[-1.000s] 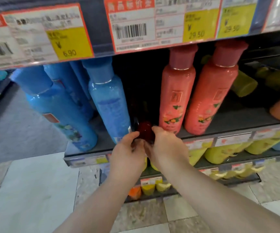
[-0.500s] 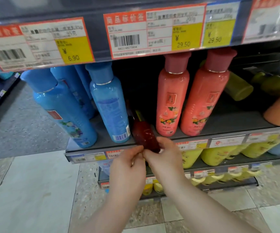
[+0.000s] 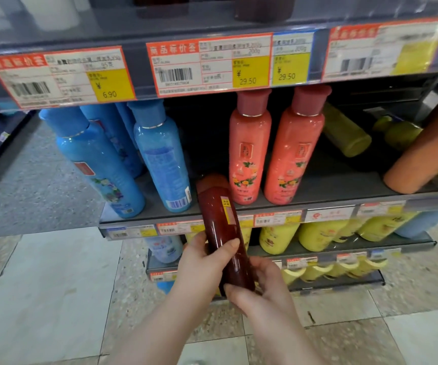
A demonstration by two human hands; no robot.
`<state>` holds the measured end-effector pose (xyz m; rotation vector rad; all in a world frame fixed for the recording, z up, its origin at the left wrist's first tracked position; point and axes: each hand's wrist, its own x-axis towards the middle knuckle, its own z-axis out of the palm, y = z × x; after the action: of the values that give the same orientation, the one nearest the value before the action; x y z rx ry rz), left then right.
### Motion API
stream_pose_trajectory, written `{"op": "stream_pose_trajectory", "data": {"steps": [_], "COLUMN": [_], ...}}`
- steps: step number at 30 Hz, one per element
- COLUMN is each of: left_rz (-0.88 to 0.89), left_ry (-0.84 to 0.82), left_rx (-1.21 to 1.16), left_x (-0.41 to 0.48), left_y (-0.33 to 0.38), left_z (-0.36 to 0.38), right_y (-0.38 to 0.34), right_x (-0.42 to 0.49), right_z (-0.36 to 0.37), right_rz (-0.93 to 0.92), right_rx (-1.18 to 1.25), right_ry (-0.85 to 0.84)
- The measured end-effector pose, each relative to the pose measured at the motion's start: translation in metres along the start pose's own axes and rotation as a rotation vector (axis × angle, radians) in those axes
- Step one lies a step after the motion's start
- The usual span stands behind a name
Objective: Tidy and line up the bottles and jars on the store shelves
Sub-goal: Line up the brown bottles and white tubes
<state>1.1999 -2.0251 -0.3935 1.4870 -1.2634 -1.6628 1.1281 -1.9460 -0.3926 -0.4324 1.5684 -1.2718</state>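
Since a second earlier, the dark red translucent plastic bottle had come forward out of the dark gap on the grey metal shelf and now hung out past its front edge, tilted with its cap end towards the shelf and its base low, between both hands. At the left, two tall blue plastic bottles stood leaning near the shelf front. The left hand was wrapped round the red bottle's middle, thumb across its front. The right hand was curled round its base from below. Just right of the gap stood two pink plastic bottles with flower labels, upright and side by side. Farther right, yellow-green bottles lay toppled at the back, and an orange bottle leaned at the far end. The gap looked narrow, so the likely trouble was that swinging the long bottle back in upright would knock the nearer blue bottle or the nearer pink one over. The smooth wall could also slip if either grip loosened during the turn.
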Motion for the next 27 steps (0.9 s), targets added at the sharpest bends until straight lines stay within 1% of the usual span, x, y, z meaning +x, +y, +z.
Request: {"op": "stream_pose_trajectory", "data": {"steps": [8, 12, 18, 23, 27], "left_rz": [0.089, 0.109, 0.148, 0.258, 0.392], "left_ry": [-0.019, 0.012, 0.027, 0.03, 0.021], "left_rx": [-0.094, -0.109, -0.108, -0.15, -0.129], "left_x": [-0.042, -0.073, -0.128, -0.175, -0.199], "left_y": [0.014, 0.031, 0.063, 0.096, 0.124], "left_z": [0.009, 0.011, 0.011, 0.009, 0.001], "right_y": [-0.015, -0.033, -0.07, -0.111, -0.154], "right_x": [-0.033, -0.061, -0.111, -0.148, -0.161], "right_z": [-0.021, -0.029, -0.045, -0.06, -0.067], "right_rz": [-0.09, -0.135, -0.206, -0.274, -0.428], "right_rx": [-0.099, -0.133, -0.288, -0.37, -0.396], "right_ry": [-0.054, -0.071, -0.18, -0.279, -0.295]}}
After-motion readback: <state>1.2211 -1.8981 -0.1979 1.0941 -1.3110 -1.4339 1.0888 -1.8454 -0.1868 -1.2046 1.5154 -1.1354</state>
